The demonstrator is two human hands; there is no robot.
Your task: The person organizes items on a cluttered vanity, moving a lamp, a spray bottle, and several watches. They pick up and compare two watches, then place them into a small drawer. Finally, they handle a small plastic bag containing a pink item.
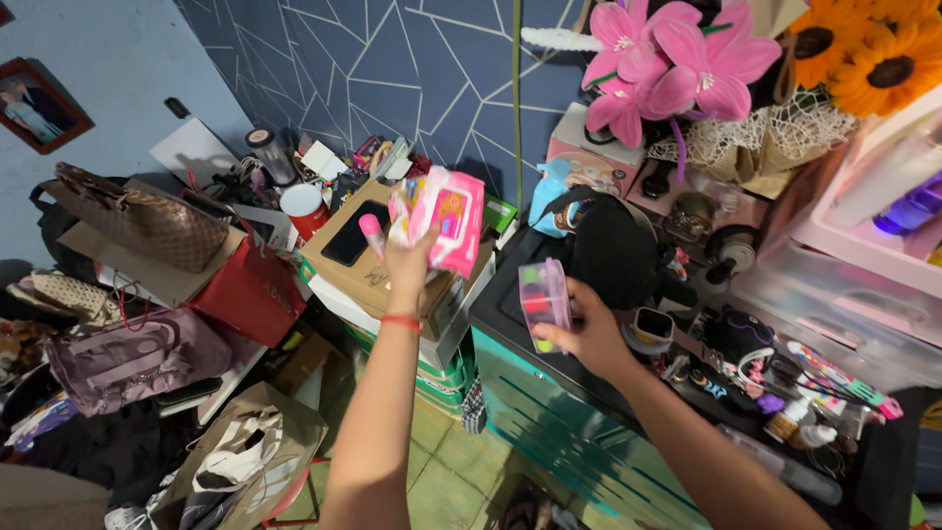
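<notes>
My left hand (410,263) is raised over a cardboard box (365,263) and grips a pink soft pack of wipes (449,218); a small pink tube (373,236) stands just left of the fingers. My right hand (589,329) holds a small clear plastic box (545,302) with pink, green and yellow things inside, above the corner of a teal cabinet (549,422) with a black top.
Handbags (142,221) and paper bags (245,461) pile on the floor at left. The cabinet top at right is crowded with a black bag (613,250), cables and small items. Clear drawers (844,294) and artificial flowers (677,69) stand at the right rear.
</notes>
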